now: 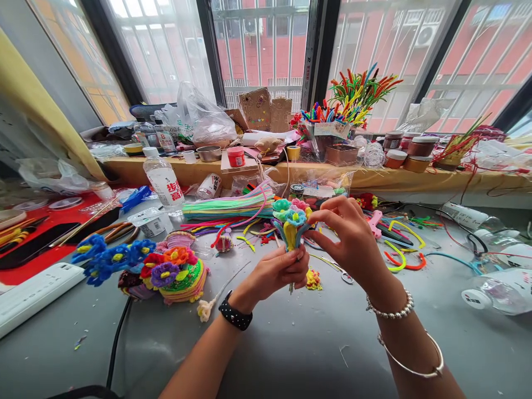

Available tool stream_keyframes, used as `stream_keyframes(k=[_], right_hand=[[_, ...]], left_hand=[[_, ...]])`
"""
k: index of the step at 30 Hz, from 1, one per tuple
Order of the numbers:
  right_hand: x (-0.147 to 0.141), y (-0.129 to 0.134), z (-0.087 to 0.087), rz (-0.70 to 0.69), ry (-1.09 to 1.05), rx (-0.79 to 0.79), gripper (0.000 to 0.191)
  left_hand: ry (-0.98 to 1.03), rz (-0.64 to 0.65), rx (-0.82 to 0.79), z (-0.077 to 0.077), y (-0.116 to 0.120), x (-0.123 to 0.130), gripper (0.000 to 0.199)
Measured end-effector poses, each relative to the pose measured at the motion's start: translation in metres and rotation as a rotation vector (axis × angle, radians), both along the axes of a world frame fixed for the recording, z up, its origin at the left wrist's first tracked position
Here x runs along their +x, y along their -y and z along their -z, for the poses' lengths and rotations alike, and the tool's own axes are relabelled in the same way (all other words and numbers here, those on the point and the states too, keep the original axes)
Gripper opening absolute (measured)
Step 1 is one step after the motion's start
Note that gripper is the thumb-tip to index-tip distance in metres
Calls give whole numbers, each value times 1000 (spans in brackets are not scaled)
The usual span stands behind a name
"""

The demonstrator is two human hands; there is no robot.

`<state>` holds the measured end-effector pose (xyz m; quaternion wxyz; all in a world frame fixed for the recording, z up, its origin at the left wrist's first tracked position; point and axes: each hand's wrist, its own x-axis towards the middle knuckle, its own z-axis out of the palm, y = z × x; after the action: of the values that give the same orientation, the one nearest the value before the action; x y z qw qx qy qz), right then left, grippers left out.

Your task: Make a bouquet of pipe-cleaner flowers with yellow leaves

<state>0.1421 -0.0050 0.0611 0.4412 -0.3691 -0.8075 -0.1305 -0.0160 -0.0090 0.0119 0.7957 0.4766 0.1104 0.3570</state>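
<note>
Upright in front of me is a small bouquet of pipe-cleaner flowers [293,217], with teal, pink and yellow heads and blue-grey leaves around the outside. My left hand [279,270] wraps around its stems, whose ends poke out below the fist. At the bouquet's right side, my right hand [341,235] has thumb and index finger closed about the tip of a blue-grey pipe-cleaner leaf [305,228]. Left of my hands lies a group of finished fuzzy flowers, blue ones [117,256] beside an orange one [178,255]. A loose cream flower [204,310] rests near my left wrist.
Behind the bouquet lies a pile of pastel pipe cleaners [228,204]. Scissors [346,276], a pink glue gun [375,223] and bent pipe-cleaner pieces [398,257] lie to the right. Plastic bottles [499,291] lie at far right; a power strip [39,296] is at left.
</note>
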Motion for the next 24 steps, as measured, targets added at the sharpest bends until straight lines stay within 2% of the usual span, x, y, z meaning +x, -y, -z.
stream_keyframes(k=[10, 17, 20, 24], right_hand=[[-2, -2, 12, 44, -65, 28, 2], [-10, 1, 30, 93, -255, 18, 2], [-9, -2, 39, 80, -326, -53, 5], [-6, -8, 45, 43, -360, -213, 17]], left_hand=[[-89, -113, 62, 1, 2, 4, 24], [-182, -202, 82, 1, 3, 6, 25], [-272, -313, 88, 6, 1, 10, 25], [-317, -550, 153, 21, -6, 16, 22]])
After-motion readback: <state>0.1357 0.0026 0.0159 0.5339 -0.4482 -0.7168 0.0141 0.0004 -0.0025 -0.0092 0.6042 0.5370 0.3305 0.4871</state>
